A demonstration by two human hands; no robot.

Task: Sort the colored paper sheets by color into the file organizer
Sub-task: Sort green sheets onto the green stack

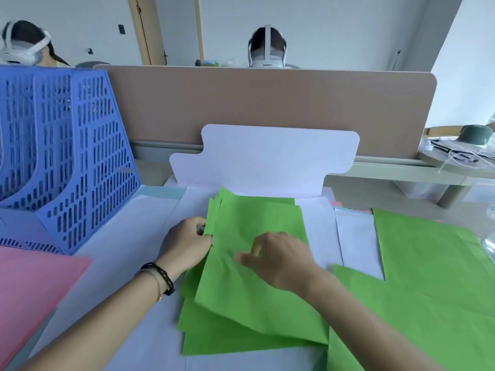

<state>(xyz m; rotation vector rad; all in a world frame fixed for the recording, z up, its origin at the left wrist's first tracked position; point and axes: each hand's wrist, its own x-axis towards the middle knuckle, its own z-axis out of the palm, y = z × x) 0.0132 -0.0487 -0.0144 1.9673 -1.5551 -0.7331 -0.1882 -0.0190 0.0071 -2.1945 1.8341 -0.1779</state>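
Note:
A loose stack of green paper sheets point(257, 311) lies fanned in the middle of the desk. My left hand point(184, 242) pinches the stack's left edge between thumb and fingers. My right hand point(278, 258) rests on top of the stack with fingers spread and pressing down. More green paper point(428, 277) covers the desk to the right. Pink sheets point(32, 290) lie at the near left. The blue perforated file organizer point(67, 162) stands at the far left, its slots showing no paper.
White sheets point(120, 263) cover the desk under everything, and a white cut-out card point(267, 156) leans against the tan divider point(267, 97). Light blue and pink edges point(345, 207) peek out at right. Two people in headsets sit beyond the divider. A clear object point(488, 245) is at the right edge.

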